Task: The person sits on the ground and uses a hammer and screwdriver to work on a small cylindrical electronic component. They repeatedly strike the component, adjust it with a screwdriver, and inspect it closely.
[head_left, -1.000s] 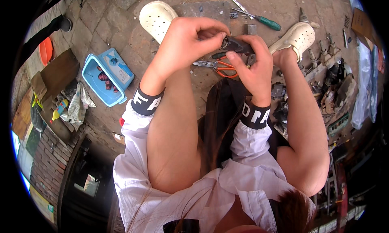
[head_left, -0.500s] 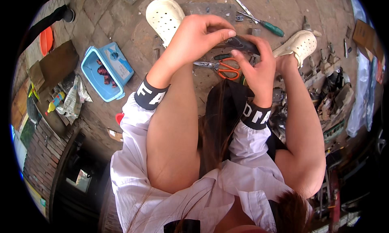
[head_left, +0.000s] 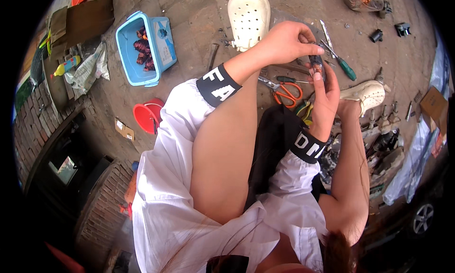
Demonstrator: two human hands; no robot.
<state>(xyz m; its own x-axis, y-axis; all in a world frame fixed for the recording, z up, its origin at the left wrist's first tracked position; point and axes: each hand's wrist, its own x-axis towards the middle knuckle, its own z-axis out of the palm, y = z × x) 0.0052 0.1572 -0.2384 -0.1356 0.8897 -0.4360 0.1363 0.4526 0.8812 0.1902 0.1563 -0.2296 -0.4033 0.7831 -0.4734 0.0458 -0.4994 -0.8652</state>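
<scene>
Between both hands I hold a small dark part with copper-coloured wire showing in it [head_left: 316, 66]; its exact kind I cannot make out. My left hand [head_left: 290, 43] pinches its upper end with thumb and fingers. My right hand [head_left: 324, 95] grips it from below and the right side, thumb along the copper. Below the hands lie orange-handled scissors [head_left: 289, 93] and a small dark-handled screwdriver [head_left: 286, 79]. Yellow-and-dark-handled pliers [head_left: 306, 114] are partly hidden by my right wrist. Just right of the hands is a green-handled screwdriver [head_left: 347, 69], beside a thin blade [head_left: 326, 33].
At left stands a blue plastic basket [head_left: 122, 57] holding several dark red-and-copper coils [head_left: 142, 46]. A red bucket [head_left: 147, 116] and a hammer [head_left: 213, 55] are nearer me. Metal parts [head_left: 386, 145] clutter the right. A clear bag [head_left: 362, 0] lies at the far right.
The view has turned, so the basket and floor tools sit further right in it. The held part is now more upright, its copper showing. Both hands have come closer around it.
</scene>
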